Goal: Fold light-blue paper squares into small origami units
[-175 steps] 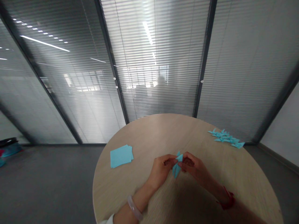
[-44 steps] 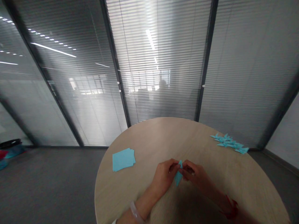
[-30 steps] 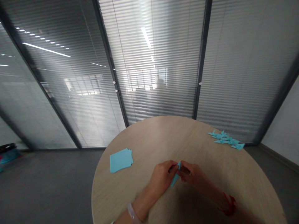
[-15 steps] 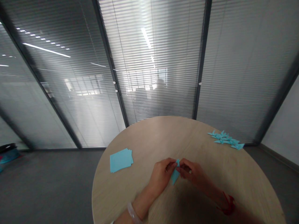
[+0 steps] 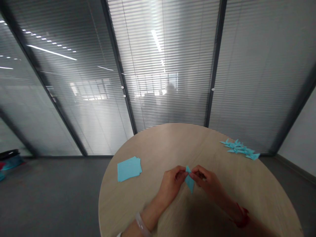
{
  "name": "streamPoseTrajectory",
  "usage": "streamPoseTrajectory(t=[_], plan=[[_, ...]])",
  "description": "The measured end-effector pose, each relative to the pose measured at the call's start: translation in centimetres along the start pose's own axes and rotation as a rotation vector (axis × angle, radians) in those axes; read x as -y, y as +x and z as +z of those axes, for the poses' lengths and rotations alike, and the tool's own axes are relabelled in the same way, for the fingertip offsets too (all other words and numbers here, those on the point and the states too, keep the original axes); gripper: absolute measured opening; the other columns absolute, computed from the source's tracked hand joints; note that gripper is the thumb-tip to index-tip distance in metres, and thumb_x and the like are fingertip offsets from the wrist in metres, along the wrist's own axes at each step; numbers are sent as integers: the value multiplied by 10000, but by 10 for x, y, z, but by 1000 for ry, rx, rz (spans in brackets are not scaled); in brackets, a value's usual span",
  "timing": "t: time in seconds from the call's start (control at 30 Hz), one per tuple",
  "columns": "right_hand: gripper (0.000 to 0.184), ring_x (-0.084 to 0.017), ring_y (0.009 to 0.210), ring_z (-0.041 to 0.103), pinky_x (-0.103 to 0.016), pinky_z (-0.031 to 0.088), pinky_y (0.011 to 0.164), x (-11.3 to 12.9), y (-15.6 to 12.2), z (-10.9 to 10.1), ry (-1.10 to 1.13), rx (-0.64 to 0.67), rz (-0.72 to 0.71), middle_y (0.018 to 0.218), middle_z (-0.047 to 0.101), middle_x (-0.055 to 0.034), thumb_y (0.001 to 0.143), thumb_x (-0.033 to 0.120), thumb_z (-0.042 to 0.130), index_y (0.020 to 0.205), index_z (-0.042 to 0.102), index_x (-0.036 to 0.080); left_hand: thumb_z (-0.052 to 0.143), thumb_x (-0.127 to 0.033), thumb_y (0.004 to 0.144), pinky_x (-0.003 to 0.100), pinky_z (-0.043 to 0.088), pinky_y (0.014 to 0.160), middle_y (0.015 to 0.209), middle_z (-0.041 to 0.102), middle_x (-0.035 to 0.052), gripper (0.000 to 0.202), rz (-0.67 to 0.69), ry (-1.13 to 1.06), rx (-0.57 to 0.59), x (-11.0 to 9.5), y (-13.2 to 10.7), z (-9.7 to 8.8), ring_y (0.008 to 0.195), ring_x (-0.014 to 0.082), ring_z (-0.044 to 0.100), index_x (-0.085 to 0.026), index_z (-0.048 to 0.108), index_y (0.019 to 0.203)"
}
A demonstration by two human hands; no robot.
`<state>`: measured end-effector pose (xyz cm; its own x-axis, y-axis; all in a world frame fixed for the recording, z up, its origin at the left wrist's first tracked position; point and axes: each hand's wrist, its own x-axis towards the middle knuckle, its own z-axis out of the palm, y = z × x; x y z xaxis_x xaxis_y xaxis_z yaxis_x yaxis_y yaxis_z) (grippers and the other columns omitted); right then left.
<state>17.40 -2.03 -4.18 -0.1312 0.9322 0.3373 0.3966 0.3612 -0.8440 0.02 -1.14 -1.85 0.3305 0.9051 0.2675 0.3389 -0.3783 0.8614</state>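
Note:
A small folded piece of light blue paper (image 5: 190,180) is held just above the round wooden table (image 5: 172,144), near its front. My left hand (image 5: 171,185) pinches its upper left edge. From the right, my right hand (image 5: 208,184) pinches the upper right edge. The paper's narrow point hangs down between both hands. A pale bracelet sits on my left wrist and a red band on my right wrist.
A stack of flat light blue paper squares (image 5: 129,168) lies on the table's left side. Several folded blue paper pieces (image 5: 240,149) lie in a row at the far right edge. Glass partitions with blinds (image 5: 163,65) stand behind the table, over grey floor.
The folded paper has turned in my fingers, and its lower tip now points down and slightly right instead of left. Both hands stayed in place over the table.

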Motion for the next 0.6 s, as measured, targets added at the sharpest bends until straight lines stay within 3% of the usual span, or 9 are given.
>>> streamPoseTrajectory(t=[0.6], plan=[[387, -131, 547, 526, -230, 401, 536, -3, 0, 3, 150, 151, 37, 612, 547, 23, 859, 557, 505, 842, 587, 179, 559, -293, 815, 263, 494, 634, 758, 696, 60, 165, -60, -227, -62, 4, 4, 2, 674, 171, 636, -153, 640, 841]])
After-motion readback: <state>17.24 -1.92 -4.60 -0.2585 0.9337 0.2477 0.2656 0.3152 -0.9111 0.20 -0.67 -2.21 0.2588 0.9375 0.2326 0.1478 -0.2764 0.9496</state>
